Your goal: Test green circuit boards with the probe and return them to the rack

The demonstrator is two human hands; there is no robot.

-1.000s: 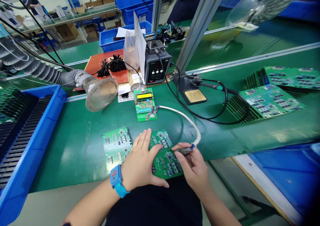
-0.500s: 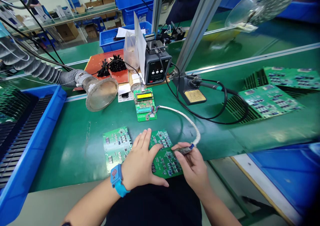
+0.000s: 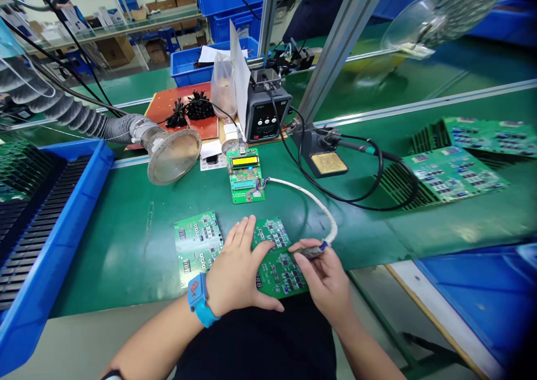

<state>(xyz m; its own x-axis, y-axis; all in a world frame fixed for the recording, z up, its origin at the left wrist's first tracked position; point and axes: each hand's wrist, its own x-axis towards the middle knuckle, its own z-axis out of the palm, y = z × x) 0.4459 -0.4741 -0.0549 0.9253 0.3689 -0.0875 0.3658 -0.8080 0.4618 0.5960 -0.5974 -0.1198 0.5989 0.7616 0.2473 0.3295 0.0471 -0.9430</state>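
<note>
My left hand, with a blue strap at its wrist, lies flat and spread over the left part of a green circuit board at the bench's front edge. My right hand pinches a wrapped grey probe against the board's right side; its tip is hidden by my fingers. From the probe a white sleeved cable curves back to a small programmer board with a yellow display and a blue light. A second circuit board lies left of my left hand.
A blue bin with slots and upright boards stands at the left, below a fume extractor hood. Behind are a soldering station and an iron stand. Stacked boards lie at the right.
A blue light now shows on the programmer board, where none was visible before. Both hands keep their places on the circuit board; the whole view has shifted slightly.
</note>
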